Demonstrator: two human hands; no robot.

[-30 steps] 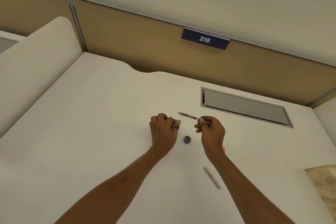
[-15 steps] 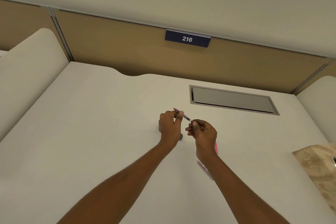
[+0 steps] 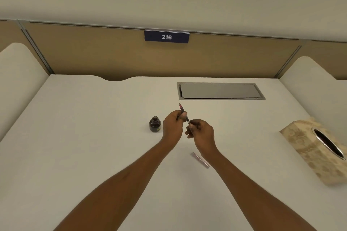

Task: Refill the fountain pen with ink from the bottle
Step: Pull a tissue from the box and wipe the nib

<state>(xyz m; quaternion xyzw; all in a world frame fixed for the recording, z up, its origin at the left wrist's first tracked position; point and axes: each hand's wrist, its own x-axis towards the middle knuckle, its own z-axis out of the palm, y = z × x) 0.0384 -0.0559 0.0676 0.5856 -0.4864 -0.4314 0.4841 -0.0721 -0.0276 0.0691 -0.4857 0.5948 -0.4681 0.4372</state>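
Though tan-walled, white desk (image 3: 84, 137), ink bottle (image 3: 155, 124)

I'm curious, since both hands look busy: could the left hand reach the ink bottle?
Probably yes: the ink bottle stands beside the left hand, nothing between them, though that hand grips the pen.

Wide room over desk (image 3: 78, 146) L half. Open ink bottle (image 3: 155, 124) stands mid-desk; pen piece (image 3: 201, 159) lies beside R forearm (image 3: 244, 185); tissue box (image 3: 315, 152) blocks R edge. Side panels (image 3: 16, 80) wall both flanks.
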